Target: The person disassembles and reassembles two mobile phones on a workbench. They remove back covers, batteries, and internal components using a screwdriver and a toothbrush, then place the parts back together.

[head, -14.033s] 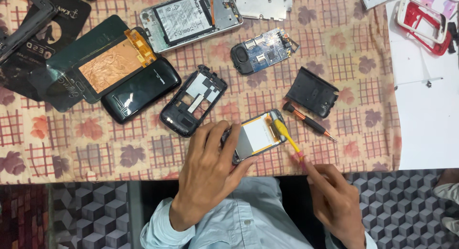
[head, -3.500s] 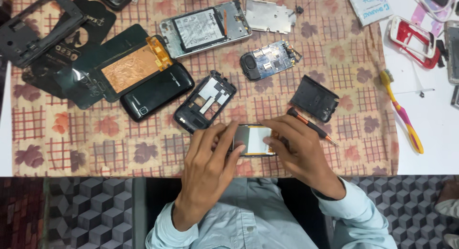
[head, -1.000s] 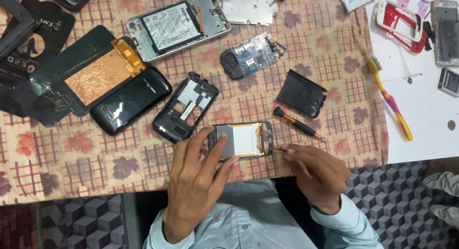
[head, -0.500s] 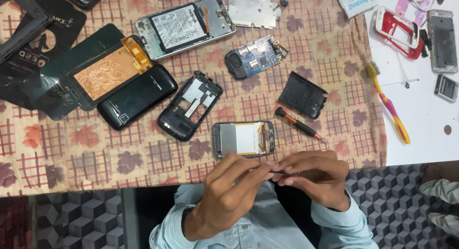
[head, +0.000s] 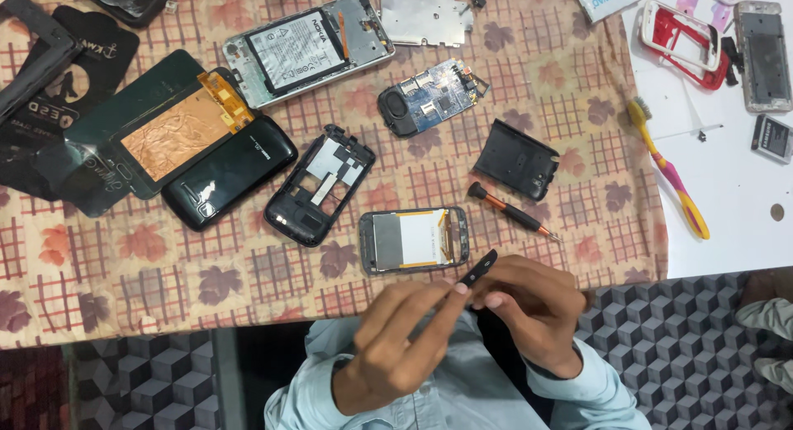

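Note:
My left hand [head: 395, 347] and my right hand [head: 533, 308] meet at the table's near edge, above my lap. Between their fingertips they pinch a small black strip [head: 479, 270] that points up and to the right. Just beyond it, an opened phone body [head: 413, 240] with a pale screen panel and an orange flex lies flat on the patterned cloth [head: 149, 256]; neither hand touches it. A small screwdriver [head: 512, 213] with an orange shaft lies to its right.
On the cloth lie a black phone frame [head: 318, 186], a black back cover [head: 516, 159], a blue circuit board [head: 434, 104], a phone with its battery exposed [head: 310, 46], a metal plate [head: 425, 17] and a copper-backed panel [head: 178, 133]. A toothbrush [head: 669, 170] and red frame [head: 686, 42] lie on the white table [head: 727, 215].
Both hands have left the opened phone body and drawn back to the table edge. They now hold a small black strip between them; the phone body lies alone.

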